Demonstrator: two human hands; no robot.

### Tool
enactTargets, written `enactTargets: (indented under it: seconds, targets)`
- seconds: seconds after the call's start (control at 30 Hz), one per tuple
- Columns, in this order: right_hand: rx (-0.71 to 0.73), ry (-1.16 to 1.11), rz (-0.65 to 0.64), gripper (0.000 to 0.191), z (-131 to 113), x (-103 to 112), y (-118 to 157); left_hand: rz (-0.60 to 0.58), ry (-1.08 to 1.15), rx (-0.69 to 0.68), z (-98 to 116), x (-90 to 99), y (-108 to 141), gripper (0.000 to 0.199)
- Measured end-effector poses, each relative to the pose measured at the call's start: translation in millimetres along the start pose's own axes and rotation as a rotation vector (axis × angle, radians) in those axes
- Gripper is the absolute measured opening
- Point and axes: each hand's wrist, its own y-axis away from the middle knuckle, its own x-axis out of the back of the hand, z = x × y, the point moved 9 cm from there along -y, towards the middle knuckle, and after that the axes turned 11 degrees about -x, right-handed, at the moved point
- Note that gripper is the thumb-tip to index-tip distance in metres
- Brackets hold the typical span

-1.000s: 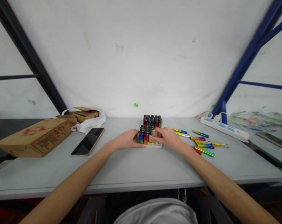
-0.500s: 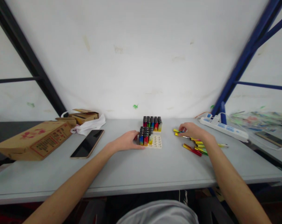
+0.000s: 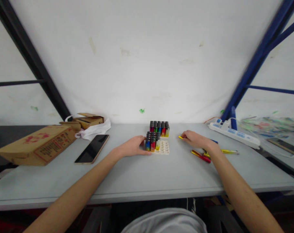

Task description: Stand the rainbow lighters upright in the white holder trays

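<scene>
Several lighters (image 3: pixel 152 141) stand upright in the left part of a white tray with round holes (image 3: pixel 164 147); the holes on its right are bare. My left hand (image 3: pixel 133 146) rests at the tray's left side, thumb and fingers apart around the lighters' edge. Behind them stands another block of upright lighters (image 3: pixel 159 128). To the right, my right hand (image 3: pixel 192 138) has its fingers closed on a yellow lighter (image 3: pixel 180 137), whose end pokes out at the fingertips. Loose lighters, one of them red (image 3: pixel 200 156), lie beside and under the right forearm.
A black-screened phone (image 3: pixel 92 149) lies left of my left forearm. Cardboard boxes (image 3: pixel 37 145) and a white plastic bag (image 3: pixel 95 131) are farther left. A white power strip (image 3: pixel 234 133) with cables lies at the back right.
My right hand has shifted slightly left, its fingers now closed on the yellow lighter. Some loose lighters near it have moved or are now covered by it. My left hand has stayed by the tray.
</scene>
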Motion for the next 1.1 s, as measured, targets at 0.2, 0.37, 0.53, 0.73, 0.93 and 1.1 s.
enactTargets:
  seconds: [0.2,0.37,0.53,0.73,0.93,1.1]
  targets:
    - [0.080,-0.204,0.185,0.039,-30,18,5,0.000,-0.006,-0.003,0,-0.9,0,0.068]
    - [0.118,-0.468,0.383,0.038,-53,42,15,0.013,0.002,-0.001,-1,-0.9,0,0.065]
    - [0.115,-0.719,0.300,0.047,-62,27,12,0.022,0.011,-0.013,-1,-1.0,0,0.065]
    - [0.150,-0.857,0.269,0.058,-83,16,13,0.017,-0.001,-0.021,-1,-1.6,-1,0.067]
    - [0.195,-1.205,-0.131,0.046,-109,-10,16,0.031,0.003,-0.028,-2,-2.2,-1,0.067]
    - [0.128,-1.320,-0.219,0.055,-109,-24,12,0.031,0.022,-0.015,-2,-1.9,0,0.066]
